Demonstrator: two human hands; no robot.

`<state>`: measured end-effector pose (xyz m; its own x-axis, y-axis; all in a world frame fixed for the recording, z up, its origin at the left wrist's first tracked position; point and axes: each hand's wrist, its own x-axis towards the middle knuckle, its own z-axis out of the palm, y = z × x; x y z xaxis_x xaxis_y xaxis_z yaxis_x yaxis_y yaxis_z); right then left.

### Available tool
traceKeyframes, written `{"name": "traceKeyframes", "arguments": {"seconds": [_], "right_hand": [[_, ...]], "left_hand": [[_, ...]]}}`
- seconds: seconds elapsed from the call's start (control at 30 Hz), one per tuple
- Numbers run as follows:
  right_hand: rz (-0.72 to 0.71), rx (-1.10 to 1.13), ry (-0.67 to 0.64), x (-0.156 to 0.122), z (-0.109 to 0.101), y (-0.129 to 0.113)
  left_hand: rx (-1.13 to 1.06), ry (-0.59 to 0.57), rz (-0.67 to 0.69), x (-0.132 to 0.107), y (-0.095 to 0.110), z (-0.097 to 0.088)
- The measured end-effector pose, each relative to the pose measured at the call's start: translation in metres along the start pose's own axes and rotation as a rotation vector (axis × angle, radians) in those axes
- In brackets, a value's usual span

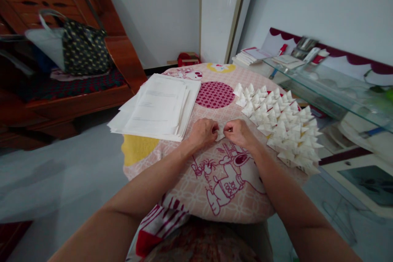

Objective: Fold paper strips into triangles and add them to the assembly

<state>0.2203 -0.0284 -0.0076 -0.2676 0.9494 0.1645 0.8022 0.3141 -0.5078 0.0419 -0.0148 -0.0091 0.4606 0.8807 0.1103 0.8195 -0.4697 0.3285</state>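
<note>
Right in the middle, a small white paper (220,134) sits between the two hands, low on the table. It is tiny and looks folded to a point. The left hand (202,132) pinches it from one side and the right hand (238,132) pinches it from the other. The fingers of both hands are curled in tight on the paper, and the knuckles nearly touch. Most of the paper is hidden behind the fingers, so I cannot tell its full shape.

Under the hands lies a pink cloth (184,188) with a red drawing of a cartoon dog (227,178). There are letters on the dog's shirt, but they are upside down and too small to read.

Just to the right is a big bunch of folded paper shapes (284,129), white and pointy, packed close in rows. To the left lies a stack of paper sheets (159,108). It has faint print on top that is too blurry to read.

Farther left, a dark spotted bag (84,47) rests on a wooden bench (76,102). On the right is a glass shelf (331,90) with blurry things on it, and its far end is cut off by the edge.
</note>
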Motion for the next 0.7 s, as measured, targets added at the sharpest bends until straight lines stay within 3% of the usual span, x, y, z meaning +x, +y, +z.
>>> {"name": "traceKeyframes", "arguments": {"seconds": [0.37, 0.53, 0.7], "right_hand": [[-0.063, -0.038, -0.076, -0.002, -0.004, 0.001], [-0.046, 0.045, -0.165, -0.006, -0.015, 0.003], [-0.081, 0.073, -0.162, -0.006, -0.024, 0.006]], "left_hand": [[0.025, 0.016, -0.005, -0.003, 0.0, -0.002], [0.014, 0.015, -0.005, -0.001, -0.004, -0.001], [-0.018, -0.004, 0.025, 0.002, -0.012, 0.005]]}}
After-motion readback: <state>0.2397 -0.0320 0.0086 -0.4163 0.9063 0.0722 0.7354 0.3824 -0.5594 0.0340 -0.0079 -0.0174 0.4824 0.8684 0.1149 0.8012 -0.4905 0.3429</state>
